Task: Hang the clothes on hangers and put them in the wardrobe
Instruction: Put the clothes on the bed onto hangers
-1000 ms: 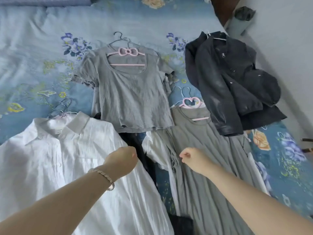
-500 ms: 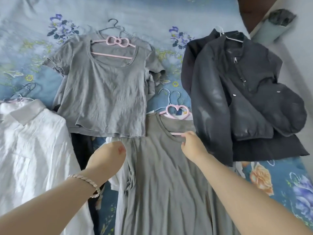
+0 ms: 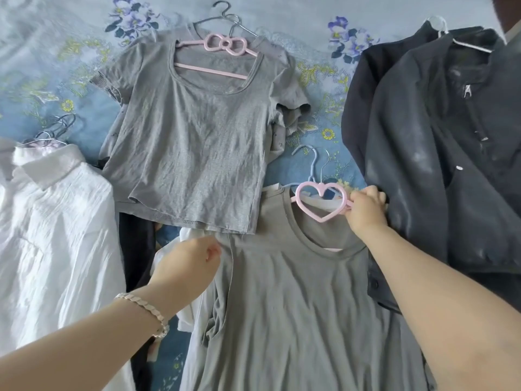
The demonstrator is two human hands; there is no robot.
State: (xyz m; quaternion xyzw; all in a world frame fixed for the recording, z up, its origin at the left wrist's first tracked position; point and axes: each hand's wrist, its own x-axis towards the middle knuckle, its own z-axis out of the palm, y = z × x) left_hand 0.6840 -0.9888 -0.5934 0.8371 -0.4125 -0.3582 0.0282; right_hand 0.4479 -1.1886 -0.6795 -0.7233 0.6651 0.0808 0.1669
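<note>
A long grey dress [image 3: 298, 311] lies on the bed on a pink heart-shaped hanger [image 3: 321, 203]. My right hand [image 3: 366, 208] grips the right side of that heart at the dress's neckline. My left hand [image 3: 189, 266], a bracelet on its wrist, is curled at the dress's left shoulder; whether it holds the cloth I cannot tell. Above lies a grey T-shirt [image 3: 191, 131] on a pink bow hanger [image 3: 225, 46]. A white shirt [image 3: 50, 235] on a wire hanger lies at the left, a dark jacket [image 3: 439, 153] on a white hanger at the right.
All clothes lie flat on a blue floral bedsheet [image 3: 56, 69]. A dark garment [image 3: 135, 249] shows between the white shirt and the dress. White cloth [image 3: 186, 311] pokes out under the dress's left side. No wardrobe is in view.
The view has closed in on the grey dress. My right hand slid up from the neckline and took hold of the heart hanger. My left hand moved right to the dress's left shoulder.
</note>
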